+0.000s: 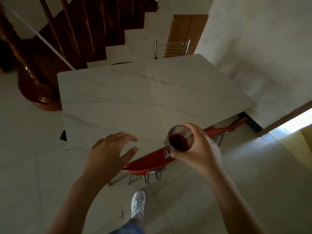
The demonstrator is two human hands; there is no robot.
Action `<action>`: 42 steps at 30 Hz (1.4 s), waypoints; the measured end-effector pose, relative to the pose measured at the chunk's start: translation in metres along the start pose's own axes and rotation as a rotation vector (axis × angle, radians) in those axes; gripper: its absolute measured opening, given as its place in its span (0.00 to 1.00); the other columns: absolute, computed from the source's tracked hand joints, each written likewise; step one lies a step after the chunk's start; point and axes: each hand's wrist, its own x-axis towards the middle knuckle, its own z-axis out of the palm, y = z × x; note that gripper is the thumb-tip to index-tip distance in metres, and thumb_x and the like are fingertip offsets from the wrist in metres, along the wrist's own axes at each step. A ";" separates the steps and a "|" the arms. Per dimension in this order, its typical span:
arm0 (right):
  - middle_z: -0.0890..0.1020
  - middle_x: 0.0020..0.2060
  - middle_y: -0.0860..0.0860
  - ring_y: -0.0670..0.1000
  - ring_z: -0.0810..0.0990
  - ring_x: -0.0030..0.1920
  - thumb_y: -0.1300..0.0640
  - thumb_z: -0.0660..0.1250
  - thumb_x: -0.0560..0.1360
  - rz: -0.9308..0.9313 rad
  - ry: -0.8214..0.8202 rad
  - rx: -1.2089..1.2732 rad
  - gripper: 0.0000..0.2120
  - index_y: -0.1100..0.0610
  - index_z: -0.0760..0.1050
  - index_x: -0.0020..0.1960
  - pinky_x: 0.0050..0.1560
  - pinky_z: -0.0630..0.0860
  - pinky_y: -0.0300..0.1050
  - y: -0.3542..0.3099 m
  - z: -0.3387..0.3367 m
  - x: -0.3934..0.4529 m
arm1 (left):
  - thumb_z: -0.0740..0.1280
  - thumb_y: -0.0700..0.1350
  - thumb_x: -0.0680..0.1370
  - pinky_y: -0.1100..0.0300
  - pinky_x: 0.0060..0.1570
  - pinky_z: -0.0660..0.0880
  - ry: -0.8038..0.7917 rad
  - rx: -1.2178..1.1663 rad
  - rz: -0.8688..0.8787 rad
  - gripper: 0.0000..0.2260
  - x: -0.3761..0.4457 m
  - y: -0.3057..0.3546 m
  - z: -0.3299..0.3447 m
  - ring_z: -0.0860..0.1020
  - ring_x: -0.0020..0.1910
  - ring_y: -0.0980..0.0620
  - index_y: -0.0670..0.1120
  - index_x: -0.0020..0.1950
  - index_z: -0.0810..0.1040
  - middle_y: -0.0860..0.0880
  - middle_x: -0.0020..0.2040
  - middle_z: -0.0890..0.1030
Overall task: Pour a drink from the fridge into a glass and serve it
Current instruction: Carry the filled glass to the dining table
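Note:
A clear glass [180,139] holding dark red drink is gripped from the side by my right hand [198,147]. It hangs in the air over the near edge of a white marble table [143,92]. My left hand [109,149] hovers to the left of the glass, near the table's front edge, fingers spread and holding nothing. The fridge and any bottle are out of view.
Two red chairs [148,163] are tucked under the table's near side, and a metal-backed chair [172,48] stands at the far end. A dark wooden staircase [67,31] rises at the back left. A white wall runs along the right. My white shoe [138,205] is on the tiled floor.

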 end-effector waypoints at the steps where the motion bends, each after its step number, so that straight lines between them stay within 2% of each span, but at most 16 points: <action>1: 0.76 0.59 0.42 0.49 0.76 0.55 0.41 0.74 0.56 0.010 -0.008 0.013 0.41 0.42 0.62 0.66 0.54 0.71 0.48 0.001 0.006 0.019 | 0.67 0.54 0.75 0.57 0.49 0.71 -0.014 -0.023 -0.005 0.08 0.018 -0.004 0.006 0.78 0.52 0.54 0.56 0.53 0.79 0.58 0.53 0.80; 4: 0.77 0.57 0.44 0.50 0.77 0.53 0.42 0.74 0.57 0.027 -0.019 0.036 0.39 0.44 0.64 0.65 0.54 0.73 0.52 0.004 0.021 0.073 | 0.67 0.54 0.75 0.58 0.48 0.71 -0.053 -0.040 -0.029 0.09 0.064 -0.014 0.021 0.79 0.51 0.56 0.58 0.54 0.78 0.60 0.53 0.80; 7: 0.76 0.60 0.45 0.51 0.77 0.55 0.44 0.75 0.58 0.032 -0.028 0.065 0.39 0.46 0.65 0.65 0.56 0.72 0.53 0.006 0.036 0.123 | 0.68 0.54 0.74 0.60 0.47 0.68 -0.073 -0.043 -0.082 0.09 0.103 -0.026 0.034 0.78 0.51 0.56 0.58 0.54 0.78 0.60 0.53 0.80; 12: 0.77 0.59 0.47 0.52 0.77 0.56 0.49 0.77 0.58 0.002 -0.058 0.098 0.37 0.49 0.67 0.64 0.55 0.73 0.55 0.014 0.072 0.195 | 0.67 0.53 0.75 0.57 0.48 0.70 -0.111 -0.077 -0.183 0.09 0.151 -0.043 0.053 0.78 0.52 0.55 0.58 0.55 0.78 0.60 0.53 0.80; 18: 0.75 0.61 0.45 0.49 0.77 0.57 0.47 0.75 0.59 -0.029 -0.211 0.082 0.38 0.48 0.64 0.65 0.56 0.73 0.53 0.034 0.113 0.259 | 0.67 0.54 0.74 0.60 0.47 0.69 -0.110 -0.073 -0.352 0.09 0.176 -0.053 0.069 0.77 0.52 0.58 0.59 0.55 0.77 0.62 0.54 0.79; 23: 0.76 0.60 0.46 0.48 0.77 0.57 0.47 0.77 0.60 -0.039 -0.269 0.090 0.38 0.48 0.64 0.66 0.56 0.75 0.53 0.057 0.135 0.291 | 0.66 0.56 0.74 0.61 0.47 0.69 -0.099 -0.072 -0.476 0.11 0.189 -0.053 0.085 0.75 0.50 0.62 0.59 0.56 0.77 0.66 0.52 0.76; 27: 0.76 0.59 0.48 0.50 0.77 0.56 0.51 0.77 0.60 -0.031 -0.271 0.123 0.38 0.50 0.64 0.66 0.53 0.76 0.53 0.070 0.148 0.311 | 0.66 0.56 0.75 0.60 0.45 0.69 -0.091 -0.028 -0.540 0.11 0.199 -0.047 0.098 0.72 0.46 0.64 0.59 0.57 0.77 0.63 0.54 0.78; 31: 0.76 0.59 0.49 0.51 0.77 0.56 0.51 0.77 0.59 -0.039 -0.288 0.137 0.39 0.51 0.64 0.66 0.53 0.76 0.50 0.077 0.155 0.325 | 0.67 0.55 0.74 0.62 0.43 0.67 -0.110 -0.012 -0.561 0.11 0.205 -0.039 0.110 0.70 0.45 0.65 0.58 0.56 0.78 0.63 0.53 0.79; 37: 0.76 0.60 0.49 0.52 0.77 0.56 0.54 0.77 0.60 -0.061 -0.315 0.146 0.38 0.52 0.65 0.66 0.54 0.75 0.52 0.084 0.158 0.329 | 0.68 0.55 0.73 0.65 0.39 0.65 -0.133 0.019 -0.565 0.11 0.207 -0.035 0.117 0.69 0.39 0.66 0.58 0.55 0.78 0.63 0.51 0.80; 42: 0.76 0.60 0.49 0.52 0.77 0.57 0.55 0.76 0.60 -0.058 -0.311 0.139 0.38 0.51 0.65 0.66 0.54 0.75 0.52 0.091 0.161 0.329 | 0.68 0.54 0.74 0.63 0.42 0.67 -0.145 0.031 -0.547 0.11 0.210 -0.034 0.121 0.72 0.44 0.64 0.57 0.55 0.78 0.62 0.51 0.80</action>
